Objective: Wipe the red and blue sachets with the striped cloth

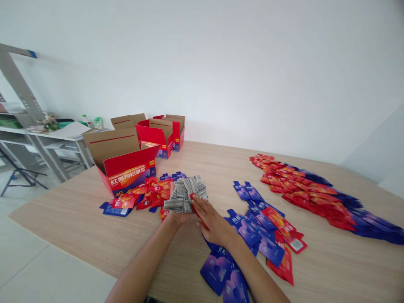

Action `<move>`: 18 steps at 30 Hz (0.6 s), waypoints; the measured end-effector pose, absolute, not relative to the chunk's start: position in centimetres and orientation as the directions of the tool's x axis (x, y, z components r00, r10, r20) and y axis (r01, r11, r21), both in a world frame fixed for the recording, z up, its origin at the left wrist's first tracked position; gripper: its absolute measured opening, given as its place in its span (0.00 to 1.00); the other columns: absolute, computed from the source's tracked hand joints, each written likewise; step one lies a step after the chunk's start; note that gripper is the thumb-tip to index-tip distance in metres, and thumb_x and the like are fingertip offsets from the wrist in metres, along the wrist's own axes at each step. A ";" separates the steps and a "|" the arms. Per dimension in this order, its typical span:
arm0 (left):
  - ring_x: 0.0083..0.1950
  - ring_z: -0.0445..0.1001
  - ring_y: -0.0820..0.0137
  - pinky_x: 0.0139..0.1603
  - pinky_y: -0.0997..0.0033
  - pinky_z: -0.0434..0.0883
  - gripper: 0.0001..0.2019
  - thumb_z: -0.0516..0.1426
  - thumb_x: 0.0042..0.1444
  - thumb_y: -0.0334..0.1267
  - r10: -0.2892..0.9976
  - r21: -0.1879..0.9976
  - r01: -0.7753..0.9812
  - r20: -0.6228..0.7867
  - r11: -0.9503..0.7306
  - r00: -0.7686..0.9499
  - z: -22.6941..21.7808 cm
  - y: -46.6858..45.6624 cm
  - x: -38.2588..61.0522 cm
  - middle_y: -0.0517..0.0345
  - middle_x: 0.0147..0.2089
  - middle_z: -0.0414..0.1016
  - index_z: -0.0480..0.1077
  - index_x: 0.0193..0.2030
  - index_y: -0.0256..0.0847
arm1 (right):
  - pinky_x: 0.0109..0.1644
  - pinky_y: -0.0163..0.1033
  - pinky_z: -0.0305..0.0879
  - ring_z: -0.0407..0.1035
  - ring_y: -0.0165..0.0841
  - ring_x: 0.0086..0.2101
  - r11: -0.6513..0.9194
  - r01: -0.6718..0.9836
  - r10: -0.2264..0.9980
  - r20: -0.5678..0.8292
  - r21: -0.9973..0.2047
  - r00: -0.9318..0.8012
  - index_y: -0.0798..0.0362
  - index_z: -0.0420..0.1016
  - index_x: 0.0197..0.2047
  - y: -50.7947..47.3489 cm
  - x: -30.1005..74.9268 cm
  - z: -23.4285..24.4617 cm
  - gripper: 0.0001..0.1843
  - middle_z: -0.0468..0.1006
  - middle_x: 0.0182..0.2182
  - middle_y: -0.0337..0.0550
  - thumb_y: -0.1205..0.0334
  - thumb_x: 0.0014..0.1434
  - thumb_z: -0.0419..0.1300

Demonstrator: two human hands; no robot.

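Observation:
A folded, grey-and-white striped cloth [189, 191] is held above the table, just right of a pile of red and purple pouches [154, 191]. My left hand [179, 217] supports it from below, its fingers mostly hidden behind the cloth. Over the cloth's lower right side lies my right hand [212, 219], closed around a slim red item [199, 219] whose tip touches the cloth; its exact kind is unclear. Purple and red pouches [252, 231] spread on the table beside and beneath my right forearm.
An open red carton [129, 174] stands left of the pouch pile, with more open cartons [158, 136] behind it. Long overlapping rows of red and dark blue pouches [315, 193] lie on the wooden table [217, 160] at right. A white desk [67, 136] stands at far left.

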State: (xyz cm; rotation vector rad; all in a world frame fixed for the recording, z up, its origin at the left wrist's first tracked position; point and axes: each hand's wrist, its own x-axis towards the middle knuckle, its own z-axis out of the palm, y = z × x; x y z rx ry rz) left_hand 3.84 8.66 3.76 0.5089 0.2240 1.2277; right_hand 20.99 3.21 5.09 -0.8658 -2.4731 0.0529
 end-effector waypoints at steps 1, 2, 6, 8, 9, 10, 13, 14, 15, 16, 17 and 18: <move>0.41 0.81 0.66 0.55 0.64 0.73 0.20 0.45 0.70 0.39 0.947 0.476 -0.848 0.089 0.233 0.310 3.8 8.6 3.9 0.58 0.36 0.83 0.78 0.52 0.44 | 0.73 0.55 0.51 0.41 0.39 0.73 0.793 0.576 0.592 0.478 -0.199 -0.649 0.59 0.41 0.76 3.2 20.9 4.9 0.42 0.48 0.74 0.57 0.72 0.62 0.52; 0.42 0.81 0.67 0.54 0.66 0.73 0.21 0.45 0.70 0.38 0.955 0.460 -0.859 0.069 0.226 0.288 3.9 8.5 3.9 0.58 0.36 0.84 0.78 0.53 0.44 | 0.73 0.56 0.52 0.41 0.40 0.73 0.788 0.585 0.592 0.498 -0.192 -0.634 0.59 0.41 0.76 3.3 20.7 4.7 0.41 0.49 0.74 0.58 0.69 0.64 0.53; 0.45 0.82 0.68 0.57 0.68 0.71 0.24 0.42 0.71 0.44 0.944 0.381 -0.883 0.072 0.273 0.323 4.8 7.8 4.7 0.58 0.37 0.85 0.79 0.52 0.44 | 0.73 0.60 0.50 0.41 0.47 0.73 0.754 0.647 0.587 0.560 -0.116 -0.584 0.62 0.42 0.76 3.4 20.1 4.2 0.42 0.49 0.73 0.62 0.51 0.69 0.53; 0.50 0.81 0.64 0.63 0.63 0.68 0.27 0.42 0.70 0.51 0.918 0.377 -0.866 0.089 0.327 0.386 5.6 7.0 5.5 0.55 0.41 0.85 0.79 0.54 0.44 | 0.73 0.63 0.46 0.40 0.49 0.73 0.719 0.689 0.592 0.597 -0.087 -0.542 0.63 0.43 0.76 3.5 20.1 4.1 0.43 0.48 0.73 0.62 0.45 0.69 0.50; 0.53 0.80 0.62 0.64 0.60 0.67 0.27 0.42 0.70 0.53 0.903 0.386 -0.850 0.088 0.358 0.421 5.9 6.6 6.0 0.54 0.43 0.85 0.79 0.55 0.45 | 0.73 0.64 0.45 0.39 0.49 0.73 0.699 0.711 0.596 0.615 -0.081 -0.515 0.63 0.43 0.76 3.7 20.2 4.0 0.44 0.47 0.74 0.62 0.42 0.70 0.49; 0.56 0.79 0.61 0.65 0.59 0.66 0.27 0.43 0.69 0.55 0.881 0.398 -0.828 0.091 0.395 0.464 6.3 6.1 6.4 0.54 0.46 0.84 0.79 0.55 0.46 | 0.73 0.64 0.44 0.39 0.50 0.73 0.675 0.733 0.605 0.632 -0.084 -0.484 0.62 0.43 0.76 3.8 20.4 3.9 0.44 0.46 0.74 0.62 0.40 0.69 0.47; 0.60 0.77 0.58 0.65 0.60 0.67 0.25 0.45 0.69 0.53 0.819 0.439 -0.762 0.098 0.475 0.566 6.9 4.7 7.6 0.55 0.53 0.82 0.80 0.53 0.51 | 0.72 0.66 0.42 0.38 0.52 0.73 0.590 0.796 0.652 0.661 -0.134 -0.372 0.58 0.45 0.76 4.5 21.3 3.9 0.45 0.43 0.75 0.60 0.34 0.68 0.44; 0.60 0.76 0.57 0.64 0.60 0.67 0.24 0.45 0.68 0.52 0.805 0.452 -0.746 0.096 0.489 0.586 7.0 4.4 7.9 0.55 0.54 0.82 0.80 0.53 0.51 | 0.72 0.67 0.42 0.38 0.52 0.73 0.564 0.811 0.669 0.663 -0.157 -0.337 0.56 0.47 0.76 4.7 21.6 3.9 0.45 0.43 0.75 0.59 0.33 0.68 0.43; 0.60 0.76 0.57 0.63 0.61 0.68 0.23 0.45 0.68 0.52 0.794 0.463 -0.732 0.093 0.500 0.601 7.1 4.1 8.1 0.54 0.55 0.81 0.80 0.54 0.52 | 0.71 0.67 0.42 0.39 0.53 0.73 0.544 0.819 0.682 0.664 -0.182 -0.306 0.54 0.49 0.75 4.9 21.9 3.9 0.44 0.42 0.75 0.58 0.32 0.68 0.42; 0.61 0.76 0.56 0.63 0.61 0.68 0.23 0.46 0.68 0.52 0.788 0.473 -0.723 0.090 0.504 0.608 7.2 3.9 8.2 0.54 0.55 0.81 0.79 0.55 0.52 | 0.71 0.68 0.43 0.40 0.53 0.72 0.535 0.820 0.691 0.665 -0.206 -0.284 0.52 0.51 0.75 5.0 22.1 3.9 0.43 0.42 0.75 0.57 0.32 0.68 0.41; 0.61 0.76 0.56 0.63 0.61 0.68 0.23 0.46 0.68 0.52 0.786 0.482 -0.717 0.090 0.503 0.612 7.3 3.8 8.3 0.54 0.56 0.81 0.78 0.57 0.52 | 0.71 0.67 0.44 0.40 0.53 0.72 0.537 0.812 0.695 0.666 -0.229 -0.271 0.51 0.52 0.75 5.1 22.3 3.9 0.42 0.42 0.75 0.56 0.32 0.69 0.40; 0.61 0.76 0.56 0.63 0.60 0.68 0.23 0.46 0.68 0.52 0.787 0.490 -0.715 0.090 0.499 0.611 7.4 3.8 8.3 0.54 0.57 0.80 0.77 0.58 0.52 | 0.71 0.67 0.46 0.40 0.52 0.72 0.548 0.799 0.693 0.669 -0.249 -0.267 0.49 0.51 0.75 5.2 22.4 3.9 0.41 0.42 0.75 0.54 0.33 0.69 0.38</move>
